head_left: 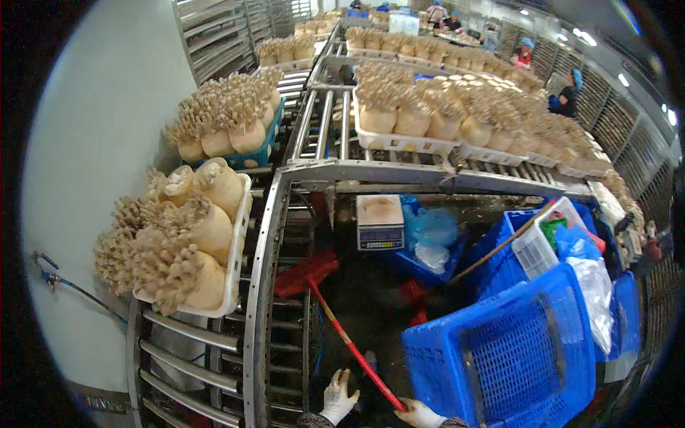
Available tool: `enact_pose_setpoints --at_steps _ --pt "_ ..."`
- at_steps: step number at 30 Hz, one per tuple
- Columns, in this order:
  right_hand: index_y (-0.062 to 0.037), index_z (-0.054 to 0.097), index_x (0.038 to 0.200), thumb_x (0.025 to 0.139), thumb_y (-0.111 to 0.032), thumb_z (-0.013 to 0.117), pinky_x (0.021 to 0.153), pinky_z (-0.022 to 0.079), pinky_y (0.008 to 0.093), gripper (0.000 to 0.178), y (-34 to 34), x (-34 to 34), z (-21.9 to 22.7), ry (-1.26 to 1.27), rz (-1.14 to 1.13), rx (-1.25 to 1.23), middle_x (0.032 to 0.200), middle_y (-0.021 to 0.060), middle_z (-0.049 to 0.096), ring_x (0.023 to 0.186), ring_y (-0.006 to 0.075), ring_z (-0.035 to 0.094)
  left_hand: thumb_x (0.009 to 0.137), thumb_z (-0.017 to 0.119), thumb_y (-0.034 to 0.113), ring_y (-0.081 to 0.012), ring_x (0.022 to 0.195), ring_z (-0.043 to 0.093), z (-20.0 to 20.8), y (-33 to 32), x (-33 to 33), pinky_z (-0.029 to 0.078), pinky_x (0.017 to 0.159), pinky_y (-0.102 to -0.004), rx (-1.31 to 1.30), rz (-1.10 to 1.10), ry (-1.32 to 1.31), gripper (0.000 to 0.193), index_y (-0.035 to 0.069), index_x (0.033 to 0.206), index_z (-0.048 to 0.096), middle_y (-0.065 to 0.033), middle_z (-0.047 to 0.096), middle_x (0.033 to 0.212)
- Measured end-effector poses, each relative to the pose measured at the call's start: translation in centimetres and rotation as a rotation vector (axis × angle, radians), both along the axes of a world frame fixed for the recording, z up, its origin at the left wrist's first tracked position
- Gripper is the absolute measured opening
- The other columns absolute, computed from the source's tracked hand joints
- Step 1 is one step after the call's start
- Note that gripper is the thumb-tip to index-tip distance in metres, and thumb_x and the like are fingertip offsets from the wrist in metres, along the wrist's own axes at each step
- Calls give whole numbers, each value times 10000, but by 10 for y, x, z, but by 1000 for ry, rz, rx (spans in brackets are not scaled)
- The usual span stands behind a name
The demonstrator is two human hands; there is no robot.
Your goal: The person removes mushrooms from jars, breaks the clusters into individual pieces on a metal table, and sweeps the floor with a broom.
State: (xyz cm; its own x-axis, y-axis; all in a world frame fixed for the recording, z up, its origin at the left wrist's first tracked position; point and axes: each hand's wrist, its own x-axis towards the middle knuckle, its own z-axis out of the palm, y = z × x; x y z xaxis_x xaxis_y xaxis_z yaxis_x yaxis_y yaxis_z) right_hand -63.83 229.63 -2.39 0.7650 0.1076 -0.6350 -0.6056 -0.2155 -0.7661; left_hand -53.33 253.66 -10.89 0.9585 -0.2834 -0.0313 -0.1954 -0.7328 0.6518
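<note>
My right hand (421,414), in a white glove, is closed around the lower end of a red long-handled tool (353,348). Its pole slants up and left to a wide, dark red head beside the metal conveyor frame; whether that is a broom or a shovel is unclear. To the left of the pole, my left hand (340,396), also white-gloved, has its fingers spread and holds nothing. A large blue plastic crate (499,349) stands tilted to the right of my right hand.
A roller conveyor (189,360) runs along my left, bearing a white tray (239,267) and a teal tray (250,158) of mushroom blocks. More trays fill the cross conveyor (371,170) ahead. Beyond the tool are a scale (380,225), blue bins and a wooden pole (503,242). People work far off.
</note>
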Motion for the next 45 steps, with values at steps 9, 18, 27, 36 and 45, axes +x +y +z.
enact_pose_setpoints --at_steps 9,18,27,36,45 --pt "33 564 1211 869 -239 641 758 495 340 444 37 -276 138 127 -263 173 912 110 663 862 176 600 811 650 281 -324 1049 601 82 -15 -105 513 864 -386 179 -1205 30 677 71 1401 392 -222 544 1258" --pt "-24 574 1151 849 -252 578 827 478 405 378 40 -505 80 -348 6 -365 1030 230 639 984 333 615 850 576 385 -358 1124 577 -8 -47 -223 451 960 -428 380 -1126 809 489 58 1212 602 -219 615 1188" --pt "-34 604 1079 770 -76 620 790 497 422 312 47 -755 77 -81 -963 -511 940 218 661 916 397 633 803 601 388 -365 1046 617 -39 -68 -247 491 906 -439 1043 -1219 339 494 32 1144 639 -244 648 1084" --pt "-84 526 906 945 -203 507 627 481 378 127 -97 -869 -4 -501 -2192 531 736 47 528 721 221 585 782 704 228 -318 1094 591 131 -379 -646 474 930 -366 26 -1710 219 559 44 1281 535 -192 590 1206" --pt "-66 573 938 995 -366 445 706 442 302 331 -274 -969 -15 -782 -2134 220 888 36 561 784 126 520 835 699 112 -271 933 650 213 -559 -933 509 814 -341 -350 -1876 614 216 39 1025 628 -127 654 996"
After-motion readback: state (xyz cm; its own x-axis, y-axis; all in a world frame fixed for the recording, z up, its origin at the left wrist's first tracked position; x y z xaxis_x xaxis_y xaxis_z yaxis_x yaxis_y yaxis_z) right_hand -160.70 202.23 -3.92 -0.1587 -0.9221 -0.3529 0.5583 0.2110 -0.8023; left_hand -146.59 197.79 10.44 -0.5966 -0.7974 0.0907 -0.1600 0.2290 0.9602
